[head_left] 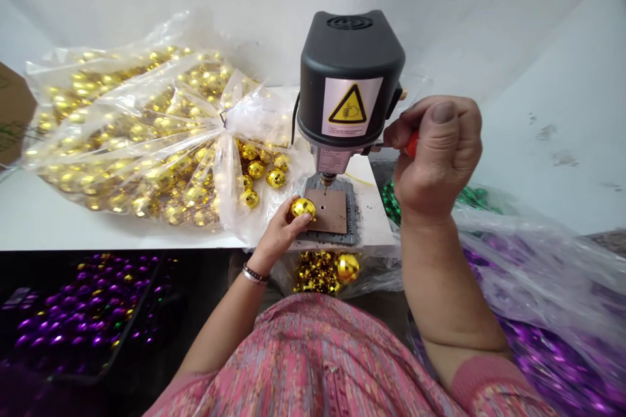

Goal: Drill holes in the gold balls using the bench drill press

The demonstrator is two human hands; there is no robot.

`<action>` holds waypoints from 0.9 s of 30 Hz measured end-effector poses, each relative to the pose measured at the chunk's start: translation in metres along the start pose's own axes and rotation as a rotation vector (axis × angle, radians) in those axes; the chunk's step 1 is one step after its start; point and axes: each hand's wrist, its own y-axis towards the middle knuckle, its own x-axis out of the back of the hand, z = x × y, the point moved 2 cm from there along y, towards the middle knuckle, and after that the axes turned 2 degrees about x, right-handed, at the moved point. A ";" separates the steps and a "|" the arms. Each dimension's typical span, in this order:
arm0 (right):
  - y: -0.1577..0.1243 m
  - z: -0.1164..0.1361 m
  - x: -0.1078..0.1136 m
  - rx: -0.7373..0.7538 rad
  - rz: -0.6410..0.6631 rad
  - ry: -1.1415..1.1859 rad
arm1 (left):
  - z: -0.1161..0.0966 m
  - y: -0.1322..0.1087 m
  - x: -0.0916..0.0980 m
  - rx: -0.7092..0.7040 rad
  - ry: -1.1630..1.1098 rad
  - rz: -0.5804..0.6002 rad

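Observation:
My left hand holds a gold faceted ball between thumb and fingers, at the left edge of a brown board with a small hole. The board lies on the grey base of a black bench drill with a yellow warning label. Above the board hangs the thin drill bit, to the right of the ball and apart from it. My right hand is closed round the red knob of the drill's lever.
A clear plastic bag of gold balls spreads over the white table, with loose gold balls at its mouth. Below the front edge sit more gold balls. Purple balls lie lower left, purple and green ones in plastic at right.

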 end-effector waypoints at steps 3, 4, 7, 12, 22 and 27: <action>0.000 0.001 0.001 0.007 0.011 -0.019 | -0.001 0.004 -0.005 0.087 -0.226 0.033; -0.001 0.001 0.001 0.008 0.013 -0.027 | -0.002 0.005 -0.006 0.114 -0.294 0.036; -0.001 0.003 0.002 0.004 0.023 -0.071 | -0.006 0.006 -0.007 0.185 -0.399 0.051; -0.001 0.005 0.003 -0.033 0.037 -0.098 | -0.011 0.012 -0.011 0.178 -0.248 0.049; -0.001 0.010 0.003 -0.026 0.064 -0.047 | -0.009 0.034 -0.018 -0.021 0.293 -0.076; -0.001 0.012 0.006 -0.064 0.091 -0.070 | -0.021 0.033 -0.028 -0.082 0.536 -0.077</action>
